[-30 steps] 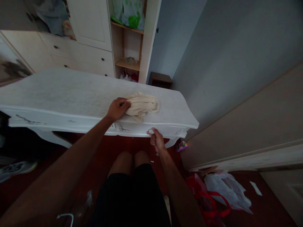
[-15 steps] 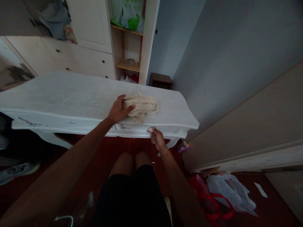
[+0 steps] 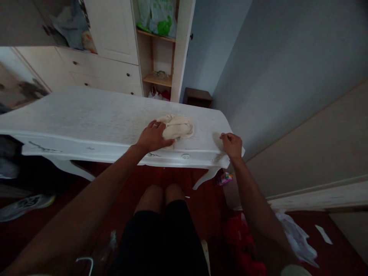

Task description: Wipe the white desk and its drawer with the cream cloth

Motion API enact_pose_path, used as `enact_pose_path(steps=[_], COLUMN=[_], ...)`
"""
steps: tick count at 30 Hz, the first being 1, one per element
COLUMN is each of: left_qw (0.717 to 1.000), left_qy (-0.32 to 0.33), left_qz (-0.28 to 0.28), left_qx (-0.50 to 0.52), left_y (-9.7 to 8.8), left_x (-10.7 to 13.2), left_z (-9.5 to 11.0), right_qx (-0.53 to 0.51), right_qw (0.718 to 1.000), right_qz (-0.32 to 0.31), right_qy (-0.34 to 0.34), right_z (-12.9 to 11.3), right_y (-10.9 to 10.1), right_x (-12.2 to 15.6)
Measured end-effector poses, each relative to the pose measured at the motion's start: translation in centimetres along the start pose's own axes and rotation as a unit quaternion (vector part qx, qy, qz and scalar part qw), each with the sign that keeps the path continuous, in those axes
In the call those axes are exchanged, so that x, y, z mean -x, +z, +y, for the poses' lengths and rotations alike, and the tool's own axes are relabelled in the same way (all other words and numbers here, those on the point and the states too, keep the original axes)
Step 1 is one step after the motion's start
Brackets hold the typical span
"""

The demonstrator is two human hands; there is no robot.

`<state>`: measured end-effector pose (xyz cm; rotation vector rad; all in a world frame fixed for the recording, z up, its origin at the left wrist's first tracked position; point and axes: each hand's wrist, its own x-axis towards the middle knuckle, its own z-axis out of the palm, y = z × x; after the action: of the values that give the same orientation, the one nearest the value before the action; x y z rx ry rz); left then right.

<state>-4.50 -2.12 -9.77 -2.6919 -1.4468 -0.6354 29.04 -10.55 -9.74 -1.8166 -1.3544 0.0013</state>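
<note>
A crumpled cream cloth (image 3: pixel 179 127) lies on the white table (image 3: pixel 94 111), right of its middle. My left hand (image 3: pixel 154 136) grips the cloth's left end, fingers over the top and thumb along the near side; a ring shows on one finger. Above the table's right end is my right hand (image 3: pixel 232 144), its fingers curled together in a pinch. Whatever they hold, if anything, is too small to make out. On the drawer front below the cloth sits a round white knob (image 3: pixel 185 156), apart from both hands. Greyish smudges mark the tabletop left of the cloth.
Behind the table stands a white cabinet (image 3: pixel 115 34) with an open shelf section holding plastic bags (image 3: pixel 161 19). A grey wall (image 3: pixel 281 57) rises on the right. On the red floor lie a red bag (image 3: pixel 240 241), a white plastic bag (image 3: pixel 299 237) and a shoe (image 3: pixel 27 207).
My right hand has left the drawer knob and moved up and right over the table's end. My left hand has shifted slightly right on the cloth, its thumb now lower.
</note>
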Motion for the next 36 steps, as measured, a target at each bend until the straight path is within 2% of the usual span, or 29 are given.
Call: enact_pose_path(steps=[2, 5, 8, 10, 13, 16, 19, 22, 24, 29, 33, 36], left_qw=[0.999, 0.999, 0.999, 0.998, 0.997, 0.990, 0.974, 0.941, 0.927, 0.923, 0.934, 0.918], left_qy=[-0.033, -0.041, -0.038, -0.044, -0.047, -0.109, -0.204, -0.322, -0.361, -0.367, -0.321, -0.322], left_qz=[-0.003, 0.002, 0.020, 0.030, 0.042, 0.041, 0.038, 0.059, 0.065, 0.036, 0.010, 0.024], left_qx=[-0.018, -0.024, -0.003, 0.021, 0.053, 0.085, 0.094, 0.080, 0.083, 0.106, 0.158, 0.232], left_y=[-0.4, -1.1, -1.7, -2.0, -1.7, -0.2, 1.6, 2.6, 2.8, 3.8, 6.6, 9.0], left_x=[-0.6, -0.8, 1.0, 3.8, 9.9, 15.7, 18.4, 17.6, 16.1, 12.6, 11.5, 11.3], left_z=[1.3, 3.4, 4.7, 5.0, 4.6, 3.3, 2.0, 2.1, 3.0, 6.2, 9.2, 12.0], right_qx=[0.061, 0.137, 0.162, 0.154, 0.122, 0.134, 0.184, 0.210, 0.216, 0.211, 0.211, 0.211], right_qw=[0.998, 0.989, 0.983, 0.985, 0.991, 0.990, 0.982, 0.976, 0.974, 0.975, 0.976, 0.976], right_qz=[-0.013, -0.055, -0.071, -0.063, -0.047, -0.041, -0.046, -0.059, -0.064, -0.065, -0.058, -0.058], right_qy=[0.001, 0.022, 0.051, 0.051, 0.026, 0.010, 0.010, 0.011, 0.012, 0.020, 0.020, 0.021], right_z=[1.3, 2.3, 2.5, 2.5, 2.6, 2.6, 2.2, 1.7, 1.5, 1.3, 1.4, 1.5], right_y=[0.6, 1.3, 1.4, 1.3, 1.2, 1.4, 1.6, 1.6, 1.5, 1.5, 1.7, 1.8], right_x=[-2.1, -4.1, -4.8, -4.8, -4.3, -3.9, -3.7, -3.5, -3.4, -3.2, -3.1, -3.1])
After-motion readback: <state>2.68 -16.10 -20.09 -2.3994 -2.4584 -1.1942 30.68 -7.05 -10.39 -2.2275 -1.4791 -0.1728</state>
